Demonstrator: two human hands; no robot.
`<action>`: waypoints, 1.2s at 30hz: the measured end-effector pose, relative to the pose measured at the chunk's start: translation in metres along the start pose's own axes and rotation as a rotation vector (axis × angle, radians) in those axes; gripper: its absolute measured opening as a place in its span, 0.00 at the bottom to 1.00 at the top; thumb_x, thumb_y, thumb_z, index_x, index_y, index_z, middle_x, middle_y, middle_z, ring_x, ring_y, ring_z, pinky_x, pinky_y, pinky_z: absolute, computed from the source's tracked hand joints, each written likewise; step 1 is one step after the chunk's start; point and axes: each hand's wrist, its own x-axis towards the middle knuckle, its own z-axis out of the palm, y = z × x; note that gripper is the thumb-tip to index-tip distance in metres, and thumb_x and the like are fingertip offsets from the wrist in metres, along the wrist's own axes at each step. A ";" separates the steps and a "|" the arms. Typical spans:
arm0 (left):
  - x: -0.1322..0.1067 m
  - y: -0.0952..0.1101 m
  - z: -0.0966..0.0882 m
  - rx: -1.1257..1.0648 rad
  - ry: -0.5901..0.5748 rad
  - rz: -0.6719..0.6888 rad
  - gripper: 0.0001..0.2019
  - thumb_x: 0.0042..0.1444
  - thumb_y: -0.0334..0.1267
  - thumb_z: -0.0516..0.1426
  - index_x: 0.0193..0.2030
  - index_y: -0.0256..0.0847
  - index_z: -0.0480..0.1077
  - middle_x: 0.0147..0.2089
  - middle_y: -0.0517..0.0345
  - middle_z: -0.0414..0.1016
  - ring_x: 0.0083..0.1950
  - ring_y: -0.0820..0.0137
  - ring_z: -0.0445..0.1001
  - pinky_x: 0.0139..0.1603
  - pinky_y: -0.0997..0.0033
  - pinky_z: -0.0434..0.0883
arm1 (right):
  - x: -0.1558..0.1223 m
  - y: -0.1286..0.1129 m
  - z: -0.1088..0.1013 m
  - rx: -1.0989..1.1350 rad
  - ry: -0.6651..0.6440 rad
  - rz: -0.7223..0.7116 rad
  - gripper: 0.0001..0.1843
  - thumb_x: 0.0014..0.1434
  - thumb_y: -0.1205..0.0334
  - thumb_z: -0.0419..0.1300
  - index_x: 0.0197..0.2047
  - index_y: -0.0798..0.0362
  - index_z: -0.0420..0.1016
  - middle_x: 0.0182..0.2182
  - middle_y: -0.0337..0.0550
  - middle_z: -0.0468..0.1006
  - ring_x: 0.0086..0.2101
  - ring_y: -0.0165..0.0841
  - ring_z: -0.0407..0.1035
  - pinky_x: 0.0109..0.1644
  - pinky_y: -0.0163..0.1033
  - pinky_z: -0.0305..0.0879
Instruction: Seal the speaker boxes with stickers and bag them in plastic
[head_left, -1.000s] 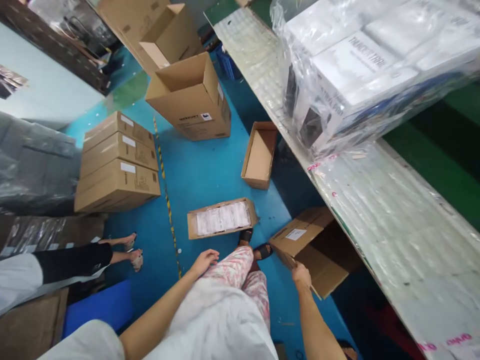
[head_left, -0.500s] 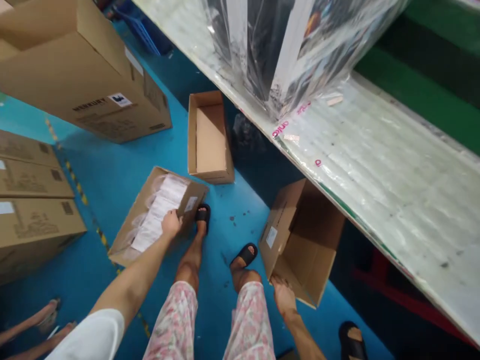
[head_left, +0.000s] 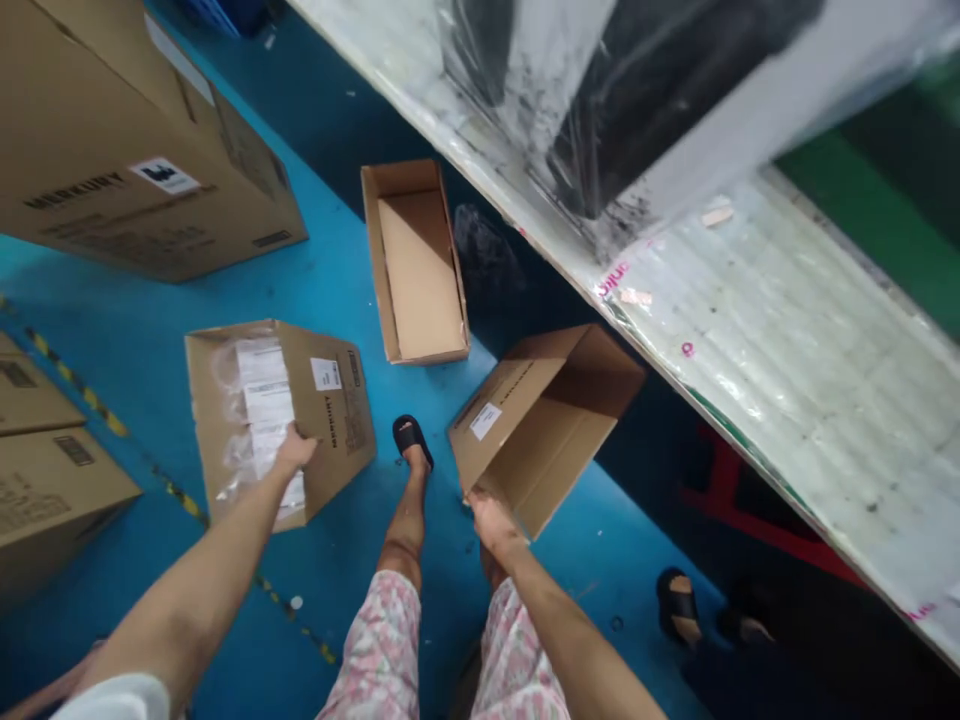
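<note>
My left hand (head_left: 297,450) is closed on the near wall of an open cardboard box (head_left: 337,420), which stands on the floor to the left. Inside that box lie a row of white papers (head_left: 266,395) and clear plastic wrapping (head_left: 229,380). On the right, my right hand (head_left: 491,515) grips the near corner of a second cardboard box (head_left: 517,385), tilted with its opening toward me and its inside bare. My fingertips are partly hidden at both box edges.
A shallow cardboard box (head_left: 420,270) sits between them, farther off. A large carton (head_left: 172,170) and stacked cartons (head_left: 52,490) stand at left. The workbench (head_left: 825,330) bears a plastic-wrapped item (head_left: 637,110). Another person's sandalled foot (head_left: 679,605) is at lower right.
The paper-filled box has turned and shifted left with my left hand on it. My right hand has pulled the other box leftward, out from the bench. My view has shifted too.
</note>
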 end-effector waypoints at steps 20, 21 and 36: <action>-0.150 0.025 -0.086 -0.723 -0.473 -0.079 0.22 0.45 0.60 0.57 0.43 0.51 0.70 0.52 0.47 0.84 0.59 0.50 0.82 0.60 0.51 0.76 | -0.264 -0.298 -0.430 -0.041 1.099 -0.624 0.18 0.63 0.50 0.64 0.52 0.49 0.79 0.51 0.51 0.81 0.53 0.45 0.75 0.62 0.52 0.70; -0.156 0.054 -0.099 -0.703 -0.399 0.008 0.23 0.47 0.61 0.57 0.45 0.49 0.71 0.54 0.44 0.83 0.60 0.48 0.81 0.61 0.50 0.76 | -0.279 -0.300 -0.474 -0.114 1.326 -0.605 0.21 0.63 0.48 0.65 0.53 0.51 0.77 0.52 0.54 0.80 0.55 0.47 0.73 0.63 0.55 0.68; -0.383 0.527 -0.243 -0.223 0.506 1.319 0.25 0.72 0.44 0.53 0.72 0.39 0.65 0.78 0.39 0.57 0.81 0.49 0.49 0.80 0.37 0.44 | -0.200 -0.326 -0.672 -0.598 0.806 -0.184 0.20 0.71 0.67 0.48 0.62 0.59 0.71 0.56 0.63 0.78 0.58 0.47 0.73 0.59 0.44 0.67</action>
